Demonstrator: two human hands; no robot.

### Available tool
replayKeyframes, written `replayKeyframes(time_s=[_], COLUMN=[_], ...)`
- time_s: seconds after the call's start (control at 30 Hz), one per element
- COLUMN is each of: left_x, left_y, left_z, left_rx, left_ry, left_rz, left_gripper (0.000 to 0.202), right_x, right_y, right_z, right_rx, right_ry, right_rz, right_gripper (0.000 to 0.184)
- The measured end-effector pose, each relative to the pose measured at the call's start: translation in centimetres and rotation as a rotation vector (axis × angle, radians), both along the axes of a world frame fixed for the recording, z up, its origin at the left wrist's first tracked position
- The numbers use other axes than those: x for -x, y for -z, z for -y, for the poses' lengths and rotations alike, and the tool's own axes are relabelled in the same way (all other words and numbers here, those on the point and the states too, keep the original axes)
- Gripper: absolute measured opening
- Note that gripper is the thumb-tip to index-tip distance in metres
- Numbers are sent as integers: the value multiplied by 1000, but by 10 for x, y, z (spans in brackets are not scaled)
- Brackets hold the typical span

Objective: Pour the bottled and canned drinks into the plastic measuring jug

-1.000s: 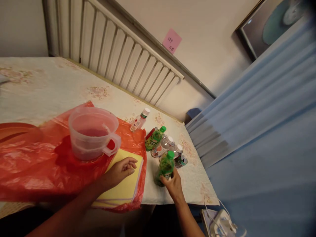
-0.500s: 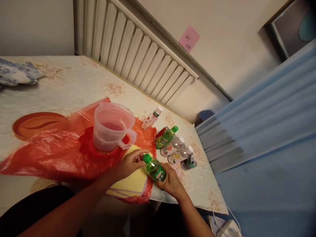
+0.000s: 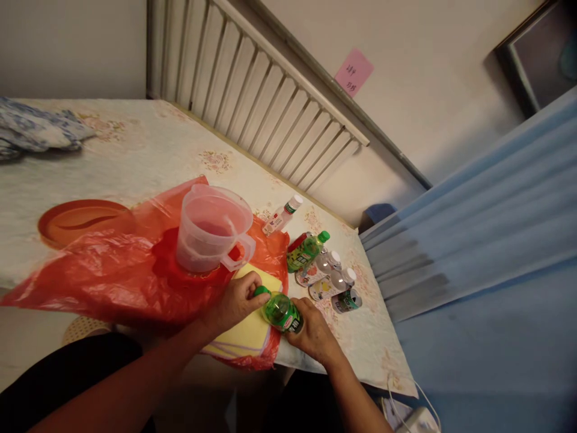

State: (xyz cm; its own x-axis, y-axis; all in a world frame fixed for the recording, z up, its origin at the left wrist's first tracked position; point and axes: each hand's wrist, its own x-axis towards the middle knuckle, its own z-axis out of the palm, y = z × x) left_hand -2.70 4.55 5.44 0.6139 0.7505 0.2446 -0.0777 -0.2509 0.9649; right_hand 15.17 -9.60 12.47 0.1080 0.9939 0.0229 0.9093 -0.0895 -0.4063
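Tilted over the yellow cloths (image 3: 238, 338), a green drink bottle (image 3: 280, 313) is gripped around its lower body by my right hand (image 3: 313, 331). The thumb and fingers of my left hand (image 3: 238, 297) are closed on its green bottle cap (image 3: 262, 292); whether the cap is loose from the neck I cannot tell. Left of the bottle, a clear plastic measuring jug (image 3: 213, 231) stands upright on a red scalloped piece (image 3: 169, 264), with pinkish-red showing through its lower part. Neither hand touches the jug.
A red plastic bag (image 3: 108, 276) spreads over the flowered tablecloth (image 3: 148, 150). An orange-brown lid (image 3: 85, 218) lies left. Right stand another green bottle (image 3: 306, 252), clear bottles (image 3: 327, 284), a can (image 3: 347, 300) and a white-capped bottle (image 3: 283, 215). A radiator (image 3: 261, 90) lines the wall.
My left fingers have closed around the green cap, which they were only reaching toward before. The view has shifted slightly. My right hand keeps its hold on the bottle.
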Motion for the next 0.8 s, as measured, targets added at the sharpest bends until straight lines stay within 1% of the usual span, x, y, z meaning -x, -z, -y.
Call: replayKeyframes(time_s=[0.1,0.17,0.23,0.3,0.37,0.43,0.53,0.67,0.8], left_x=[3,6,9,11,12,11,9,7,5], left_y=[0,-1,-4,-7,-10,-11,-10,-5,2], left_z=[0,-1,-2,-3,-4,-4,-2,-2,-5], left_rx=[-59,-126,-205,-272,-307,-300,-252,-190,-108], left_ry=[-8,1,46,112,151,151,111,21,-77], left_rz=[5,65,117,130,128,119,84,36,21], left_gripper=[25,35,45,39,30,25,22,21,20], right_x=[-1,-2,-3,-4,-5,-5,-5,-6,-9], right_y=[1,1,1,1,1,1,0,-2,-11], right_z=[0,0,1,1,2,2,2,2,3], right_rx=[1,4,10,17,24,31,35,32,1], right_ry=[7,17,26,31,33,30,29,35,50], right_rz=[17,17,18,26,34,32,20,16,34], right_gripper=[34,32,32,32,30,30,31,28,33])
